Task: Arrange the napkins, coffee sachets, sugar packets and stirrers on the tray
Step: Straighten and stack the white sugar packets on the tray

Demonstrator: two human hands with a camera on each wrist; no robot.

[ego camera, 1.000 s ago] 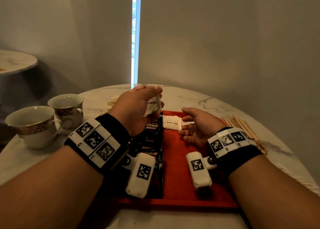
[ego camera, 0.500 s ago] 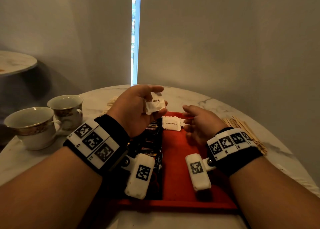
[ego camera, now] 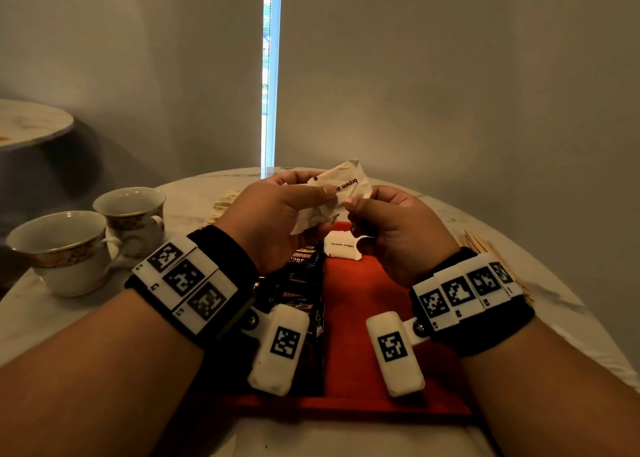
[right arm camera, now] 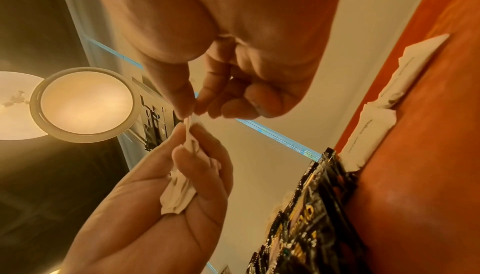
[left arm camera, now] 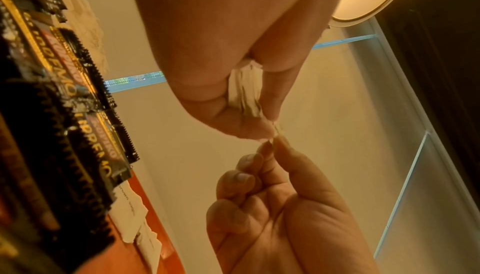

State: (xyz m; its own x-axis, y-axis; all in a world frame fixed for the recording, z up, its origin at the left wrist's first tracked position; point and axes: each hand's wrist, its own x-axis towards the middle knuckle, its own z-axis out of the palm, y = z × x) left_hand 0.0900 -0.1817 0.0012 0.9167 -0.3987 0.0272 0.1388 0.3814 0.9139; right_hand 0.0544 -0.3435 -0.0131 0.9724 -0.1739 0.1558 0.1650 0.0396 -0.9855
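A small bunch of white sugar packets (ego camera: 341, 193) is gripped in the left hand (ego camera: 273, 221), thumb and curled fingers closed round the lower ends, while the top corner of the foremost packet is pinched between thumb and forefinger of the right hand (ego camera: 398, 228); both hands are clenched on paper, raised above the far end of the red tray (ego camera: 349, 318). In the wrist views the pinch is seen at the very edge of the paper, fingertip to fingertip. The packets are judged to be light, thin and crinkly, with loose grains shifting inside, so a hold on the flat sealed end is thought safer than a squeeze on the belly, which could burst or crease them. At 6 o'clock from the grip, more sugar packets (ego camera: 341, 247) lie at the tray's far edge; at 7 o'clock a row of dark coffee sachets (ego camera: 303, 283) overlaps along the tray's left side. Wooden stirrers (ego camera: 481, 245) lie off the tray at 4 o'clock, napkins (ego camera: 221, 203) at 9 o'clock, two cups (ego camera: 65, 248) beyond.
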